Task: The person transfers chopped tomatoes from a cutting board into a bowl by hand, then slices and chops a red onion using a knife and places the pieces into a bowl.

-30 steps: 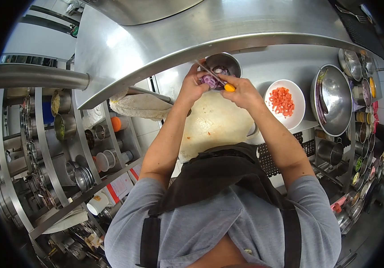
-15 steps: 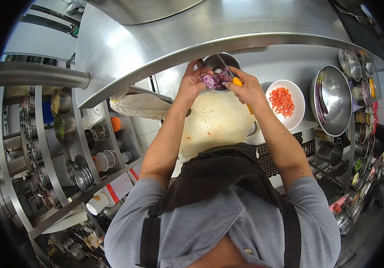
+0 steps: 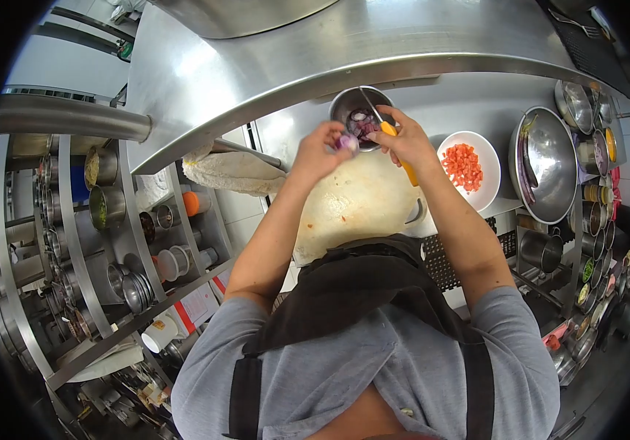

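Note:
My left hand (image 3: 321,152) holds a piece of red onion (image 3: 347,143) in its fingertips, over the far edge of a pale, stained cutting board (image 3: 337,209). In my right hand (image 3: 409,141) is a knife (image 3: 411,174) with a yellow handle, its blade pointing away across the rim of a steel bowl (image 3: 341,101). Purple and white onion pieces (image 3: 362,123) lie in that bowl, just beyond my hands. To the right, a white bowl (image 3: 494,165) contains diced tomato (image 3: 463,167).
A steel shelf (image 3: 315,55) overhangs the counter's back. Right of the tomato stands a large steel bowl (image 3: 557,161) holding long dark eggplants (image 3: 525,165). A whitish cloth-like bundle (image 3: 230,174) lies left of the board. Racks with pots (image 3: 106,207) line the left side.
My left hand has drawn back from the steel bowl toward me with the onion piece, and its grip has shifted. The right hand stays beside the bowl with the knife, slightly turned.

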